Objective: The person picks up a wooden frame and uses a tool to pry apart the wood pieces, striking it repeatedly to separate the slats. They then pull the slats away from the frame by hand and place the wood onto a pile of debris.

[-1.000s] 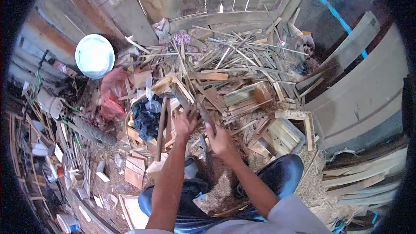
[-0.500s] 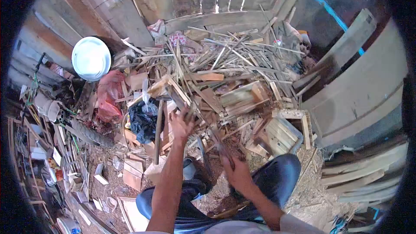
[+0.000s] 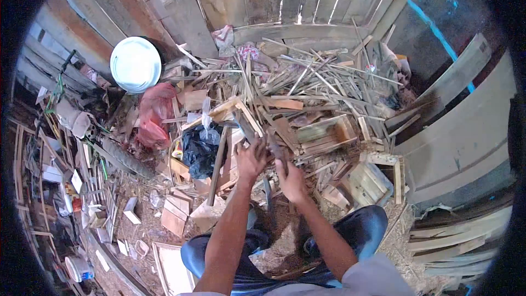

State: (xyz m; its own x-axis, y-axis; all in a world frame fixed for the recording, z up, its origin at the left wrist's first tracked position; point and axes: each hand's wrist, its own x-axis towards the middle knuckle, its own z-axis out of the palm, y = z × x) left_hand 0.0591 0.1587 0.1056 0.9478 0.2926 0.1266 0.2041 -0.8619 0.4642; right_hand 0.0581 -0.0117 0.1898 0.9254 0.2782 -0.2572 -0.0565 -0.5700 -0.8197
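Near the middle of the head view, my left hand (image 3: 251,160) closes with bent fingers over the lower end of a grey wooden strip (image 3: 247,125). This strip leans beside a paler wooden frame piece (image 3: 230,108) on the scrap pile. Close by on the right, my right hand (image 3: 291,182) is wrapped round a dark, long, narrow tool (image 3: 275,147), which points up and away from me. Its kind is not clear, and its far end lies near my left fingers. A black plastic bag (image 3: 198,152) sits left of my left hand.
Scrap sticks (image 3: 318,77) are heaped ahead against a plank wall (image 3: 263,0). A wooden box (image 3: 327,134) and a crate (image 3: 366,183) lie to the right. A white round lid (image 3: 136,64) and a red plastic bag (image 3: 156,114) stand left. Stacked boards (image 3: 460,225) lie at right.
My right hand has moved forward with the dark tool, closer to my left hand. My left hand stays at the same spot on the pile. The whole view has shifted slightly.
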